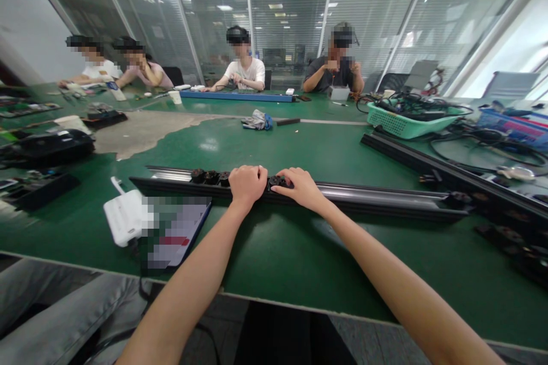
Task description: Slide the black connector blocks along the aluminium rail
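A long black rail [363,197] with a shiny inner channel lies across the green table in front of me. Several round black parts [210,177] sit in a row in its left half. My left hand [248,184] is closed over the rail beside these parts; what its fingers hold, if anything, is hidden. Just to its right, my right hand [299,185] has thumb and fingers around another round black part [275,183] in the channel. Another dark piece [458,201] is at the rail's right end.
A white charger [124,218] and a phone [184,234] lie left of my forearms. Gloves [257,120] lie beyond the rail. Another black rail [398,153] and a green basket of cables [411,120] are at right. Several people sit across the table.
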Available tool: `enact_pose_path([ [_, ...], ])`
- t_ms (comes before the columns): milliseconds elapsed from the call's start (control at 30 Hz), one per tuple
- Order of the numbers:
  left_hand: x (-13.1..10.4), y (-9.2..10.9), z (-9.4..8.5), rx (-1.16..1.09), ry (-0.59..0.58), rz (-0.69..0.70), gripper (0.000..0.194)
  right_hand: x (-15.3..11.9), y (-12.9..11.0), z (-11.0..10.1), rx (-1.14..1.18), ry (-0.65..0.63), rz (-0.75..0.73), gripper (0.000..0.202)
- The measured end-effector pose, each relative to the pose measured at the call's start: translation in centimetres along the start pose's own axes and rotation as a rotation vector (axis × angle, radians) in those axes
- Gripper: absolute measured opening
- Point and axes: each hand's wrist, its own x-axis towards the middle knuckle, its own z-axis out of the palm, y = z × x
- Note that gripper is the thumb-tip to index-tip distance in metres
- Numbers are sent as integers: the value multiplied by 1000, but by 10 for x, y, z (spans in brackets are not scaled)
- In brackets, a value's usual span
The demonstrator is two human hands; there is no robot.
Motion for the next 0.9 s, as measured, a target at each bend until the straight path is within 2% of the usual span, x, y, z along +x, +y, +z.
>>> enact_pose_path([
  [200, 0, 2, -2, 0, -11, -3, 54, 2, 7, -1, 80, -9, 7, 33],
  [900, 0, 2, -4, -7, -35, -13, 54, 1, 8, -4, 162, 6, 6, 28],
])
